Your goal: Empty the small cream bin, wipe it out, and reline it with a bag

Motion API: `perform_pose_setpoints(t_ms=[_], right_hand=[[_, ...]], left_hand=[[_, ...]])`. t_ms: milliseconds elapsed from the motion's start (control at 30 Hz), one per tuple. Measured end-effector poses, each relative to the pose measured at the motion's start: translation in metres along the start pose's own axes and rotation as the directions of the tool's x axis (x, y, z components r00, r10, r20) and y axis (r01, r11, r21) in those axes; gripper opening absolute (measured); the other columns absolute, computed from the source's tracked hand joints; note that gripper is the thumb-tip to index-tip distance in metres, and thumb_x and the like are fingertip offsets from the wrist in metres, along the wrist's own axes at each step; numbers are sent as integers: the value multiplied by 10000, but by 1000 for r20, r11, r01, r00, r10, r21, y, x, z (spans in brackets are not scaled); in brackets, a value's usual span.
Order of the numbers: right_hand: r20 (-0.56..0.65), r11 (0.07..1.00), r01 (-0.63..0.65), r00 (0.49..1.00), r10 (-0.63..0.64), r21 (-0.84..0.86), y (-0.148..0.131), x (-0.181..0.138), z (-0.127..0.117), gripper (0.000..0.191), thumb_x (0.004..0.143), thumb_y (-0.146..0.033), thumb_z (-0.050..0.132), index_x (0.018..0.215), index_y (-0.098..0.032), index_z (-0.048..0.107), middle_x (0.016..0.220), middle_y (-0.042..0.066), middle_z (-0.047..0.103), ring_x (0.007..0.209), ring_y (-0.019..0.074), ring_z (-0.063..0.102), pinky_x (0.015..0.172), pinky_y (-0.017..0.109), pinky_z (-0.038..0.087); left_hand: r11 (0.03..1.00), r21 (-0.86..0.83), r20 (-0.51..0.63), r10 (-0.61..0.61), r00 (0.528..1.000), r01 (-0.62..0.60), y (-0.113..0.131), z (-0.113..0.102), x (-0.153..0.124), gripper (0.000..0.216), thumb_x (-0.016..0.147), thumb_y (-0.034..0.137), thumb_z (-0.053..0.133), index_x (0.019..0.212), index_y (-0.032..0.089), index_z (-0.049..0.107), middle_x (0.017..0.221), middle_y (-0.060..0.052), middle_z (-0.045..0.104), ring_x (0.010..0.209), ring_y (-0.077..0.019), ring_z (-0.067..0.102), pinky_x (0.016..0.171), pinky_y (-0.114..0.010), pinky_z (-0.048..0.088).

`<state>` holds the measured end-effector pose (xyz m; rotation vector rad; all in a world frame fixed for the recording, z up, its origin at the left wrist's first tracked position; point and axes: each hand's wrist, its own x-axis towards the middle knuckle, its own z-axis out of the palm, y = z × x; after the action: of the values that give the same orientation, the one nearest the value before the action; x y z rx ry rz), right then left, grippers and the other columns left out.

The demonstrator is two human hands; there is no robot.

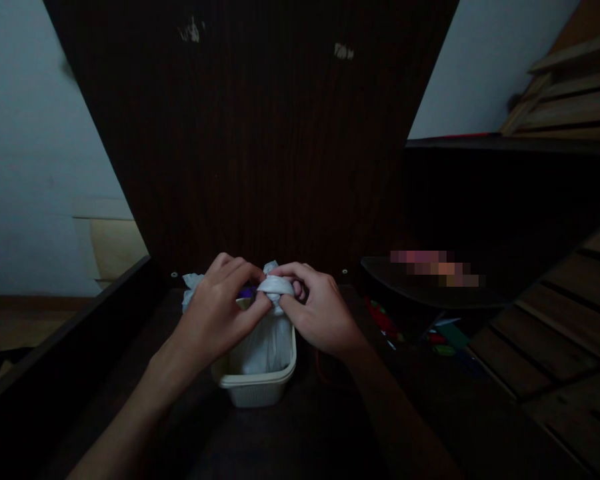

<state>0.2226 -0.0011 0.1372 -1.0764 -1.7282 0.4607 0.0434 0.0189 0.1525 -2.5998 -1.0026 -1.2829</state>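
A white plastic bag (267,343) hangs down into a small cream plastic basket (257,393), its top twisted into a loop or knot above the rim. My left hand (225,293) pinches the left side of that twist between thumb and fingers. From the right, my right hand (320,307) grips the same twisted part, fingers curled behind it. Another crumpled pale piece of plastic (193,287) shows behind my left wrist. Something purple (246,293) peeks out between the hands and the basket. The contents of the bag cannot be made out.
The basket stands on a dark wooden surface (180,433) before a tall dark panel (260,153). A raised dark edge (80,327) runs along the left. To the right are a dark shelf (430,293), small coloured items (445,337) and wooden slats (570,320).
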Motion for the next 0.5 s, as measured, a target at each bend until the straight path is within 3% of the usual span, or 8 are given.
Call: perform_pose_setpoints(t_ms=[133, 267, 367, 500], right_hand=[[55, 999, -24, 998, 27, -48, -2, 0, -2, 272, 754, -77, 589, 955, -196, 729, 768, -15, 554, 664, 127, 482, 606, 261, 371], [63, 1000, 0, 998, 2, -31, -7, 0, -5, 185, 752, -84, 604, 867, -191, 701, 771, -8, 540, 709, 144, 503, 616, 267, 372], [78, 999, -10, 997, 7, 34, -11, -2, -6, 149, 748, -70, 578, 792, -190, 656, 806, 0, 556, 716, 139, 510, 607, 262, 372], [131, 988, -77, 990, 59, 137, -11, -2, -5, 133, 747, -93, 554, 819, -202, 578, 695, -51, 497, 608, 111, 438, 545, 237, 325]], left_hand=[[999, 4, 44, 44, 998, -44, -1, 2, -1, 92, 903, 237, 591, 845, 179, 633, 777, -39, 660, 791, -221, 533, 675, -325, 433], [998, -15, 15, 66, 998, -65, 1, 0, -3, 110, 928, 243, 574, 862, 182, 637, 812, -50, 680, 814, -228, 540, 701, -337, 451], [996, -76, -4, 41, 999, -41, 4, -4, -3, 100, 932, 237, 579, 887, 190, 654, 823, -46, 694, 817, -219, 555, 700, -326, 465], [984, -173, 29, -38, 999, 42, 1, -9, -1, 113, 914, 224, 579, 886, 197, 684, 824, -37, 712, 810, -206, 582, 705, -314, 484]])
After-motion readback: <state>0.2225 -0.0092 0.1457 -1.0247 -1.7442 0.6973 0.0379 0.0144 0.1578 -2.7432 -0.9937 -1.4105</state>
